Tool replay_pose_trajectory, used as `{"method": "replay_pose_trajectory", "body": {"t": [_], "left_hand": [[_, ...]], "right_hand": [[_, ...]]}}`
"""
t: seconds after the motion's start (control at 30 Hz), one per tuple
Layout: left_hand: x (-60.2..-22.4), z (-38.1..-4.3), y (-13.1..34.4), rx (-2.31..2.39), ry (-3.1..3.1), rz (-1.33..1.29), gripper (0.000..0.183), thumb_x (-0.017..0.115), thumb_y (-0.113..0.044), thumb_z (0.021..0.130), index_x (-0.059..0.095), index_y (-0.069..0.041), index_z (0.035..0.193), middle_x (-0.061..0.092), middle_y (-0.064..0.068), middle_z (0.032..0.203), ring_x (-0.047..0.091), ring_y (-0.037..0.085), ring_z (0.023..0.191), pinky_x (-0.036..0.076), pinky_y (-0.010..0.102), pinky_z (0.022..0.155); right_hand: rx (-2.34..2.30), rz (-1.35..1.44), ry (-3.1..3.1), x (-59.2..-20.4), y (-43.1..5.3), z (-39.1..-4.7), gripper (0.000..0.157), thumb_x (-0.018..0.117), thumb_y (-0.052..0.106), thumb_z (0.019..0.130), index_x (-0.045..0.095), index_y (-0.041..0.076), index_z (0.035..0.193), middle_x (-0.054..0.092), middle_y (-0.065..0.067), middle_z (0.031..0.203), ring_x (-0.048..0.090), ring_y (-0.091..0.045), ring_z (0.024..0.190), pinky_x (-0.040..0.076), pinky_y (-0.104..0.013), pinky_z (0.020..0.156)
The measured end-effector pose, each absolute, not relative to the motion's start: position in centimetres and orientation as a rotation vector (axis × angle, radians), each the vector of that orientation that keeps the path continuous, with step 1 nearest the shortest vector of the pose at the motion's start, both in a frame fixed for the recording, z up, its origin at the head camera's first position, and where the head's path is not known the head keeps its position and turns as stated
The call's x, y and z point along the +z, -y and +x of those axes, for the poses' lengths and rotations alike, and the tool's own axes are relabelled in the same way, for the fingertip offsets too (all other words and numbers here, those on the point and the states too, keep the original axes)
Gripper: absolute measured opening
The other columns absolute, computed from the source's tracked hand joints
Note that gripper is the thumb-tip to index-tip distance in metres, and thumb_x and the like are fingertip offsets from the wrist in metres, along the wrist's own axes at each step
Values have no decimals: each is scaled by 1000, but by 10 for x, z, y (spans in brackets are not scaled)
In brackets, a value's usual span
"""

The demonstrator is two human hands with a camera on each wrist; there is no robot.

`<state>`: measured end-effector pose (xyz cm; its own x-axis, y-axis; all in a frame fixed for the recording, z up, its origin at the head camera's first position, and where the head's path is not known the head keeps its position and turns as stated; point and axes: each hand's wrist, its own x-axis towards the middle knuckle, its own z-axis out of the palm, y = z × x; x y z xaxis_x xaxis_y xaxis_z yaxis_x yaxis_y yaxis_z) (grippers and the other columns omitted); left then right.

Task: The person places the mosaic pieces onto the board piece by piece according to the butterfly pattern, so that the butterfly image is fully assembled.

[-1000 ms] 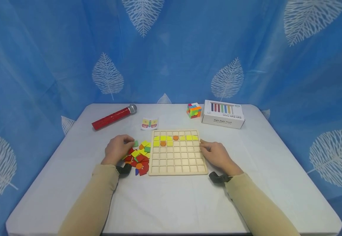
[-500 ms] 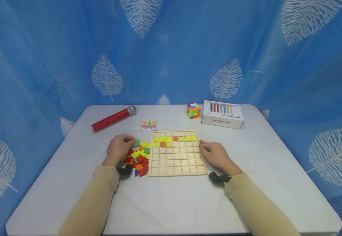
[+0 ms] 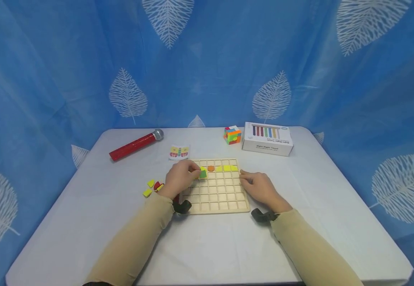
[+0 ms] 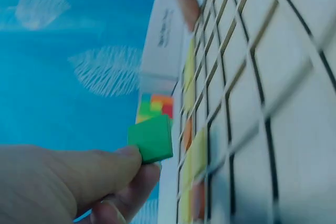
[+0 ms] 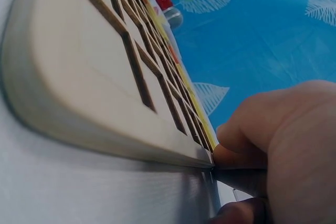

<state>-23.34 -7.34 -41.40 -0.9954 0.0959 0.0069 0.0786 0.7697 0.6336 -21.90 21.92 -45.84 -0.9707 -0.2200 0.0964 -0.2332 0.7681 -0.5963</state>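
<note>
Between thumb and fingers my left hand (image 3: 181, 176) pinches a green square tile (image 4: 151, 139), held above the upper left part of a wooden grid board (image 3: 224, 198). Yellow tiles (image 3: 228, 168) and an orange round tile (image 3: 211, 169) sit in the board's second row from the top; the hand hides the row's left end. At the board's right edge, my right hand (image 3: 262, 188) holds the rim with its fingertips (image 5: 228, 150). Left of the board lie loose yellow and red tiles (image 3: 147, 193), mostly covered by my left hand and wrist.
A small pattern card (image 3: 179, 152) lies behind the board. Further back are a red microphone (image 3: 135, 146), a puzzle cube (image 3: 232, 135) and a white box (image 3: 267, 140). Blue leaf-print cloth (image 3: 199, 79) hangs behind the white table (image 3: 207, 246).
My left hand has moved right with the green tile, from the loose pile to over the board. My right hand stays at the board's right edge.
</note>
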Motion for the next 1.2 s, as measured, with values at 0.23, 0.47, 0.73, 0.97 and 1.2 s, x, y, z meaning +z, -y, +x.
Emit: {"method": "replay_pose_trajectory", "body": {"t": [0.23,0.47,0.73,0.97,1.2], "left_hand": [[-420,-246,50,882,-2986,225,9,70,-25,97,75,-20,102,71,-4,95,61,16,81,48,32,67],[-426,-251,44,822,-3006,247,9,70,-26,98,76,-21,101,73,-5,95,61,16,78,48,33,66],[-425,-252,39,743,-3027,284,7,73,-29,96,78,-24,94,72,-8,90,61,15,77,47,32,66],[-426,-253,37,644,-3005,313,7,74,-29,96,78,-24,94,74,-9,93,62,12,78,48,32,65],[-419,-238,60,792,-3006,211,8,73,-29,94,78,-25,98,73,-7,99,62,18,88,48,37,75]], "right_hand": [[1025,406,2933,-457,-214,-220,33,60,26,101,72,8,127,61,-9,144,55,-35,136,40,-54,114],[1000,395,2935,-457,-213,-222,33,60,25,101,73,9,125,61,-8,143,55,-34,136,40,-53,114],[990,391,2940,-456,-215,-222,33,59,25,101,72,9,127,60,-8,145,55,-34,136,40,-53,114],[993,388,2940,-457,-217,-220,33,59,25,101,72,9,127,60,-8,144,56,-34,136,40,-53,114],[988,375,2939,-456,-220,-219,33,59,25,101,73,10,126,61,-8,144,56,-34,135,40,-54,114]]}}
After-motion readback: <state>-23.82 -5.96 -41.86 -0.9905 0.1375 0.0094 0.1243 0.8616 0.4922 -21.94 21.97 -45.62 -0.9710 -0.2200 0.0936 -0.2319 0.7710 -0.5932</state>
